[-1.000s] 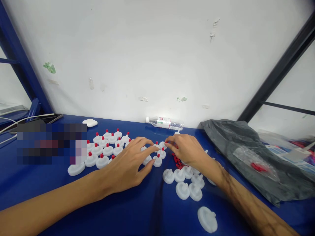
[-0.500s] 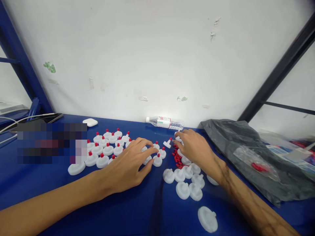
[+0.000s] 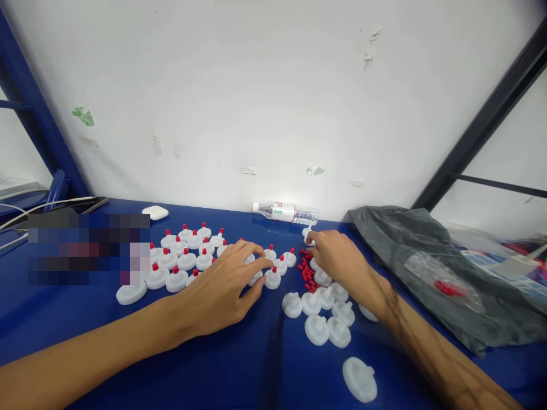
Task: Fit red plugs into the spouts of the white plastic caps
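While our left hand [image 3: 233,273] arches open, right hand's grip [image 3: 337,256] unclear, red-tipped white discs [image 3: 187,262] dot blue tabletop [image 3: 239,359], scuffed wall [image 3: 256,85] behind.

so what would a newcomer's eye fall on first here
Probably the cluster of round white plastic pieces with bright red tips, spread over the left and middle of the glossy blue table. Next, likely the pile of small red plastic caps beside the person's right hand. Behind them, a clear plastic bottle lies sideways near the white wall.
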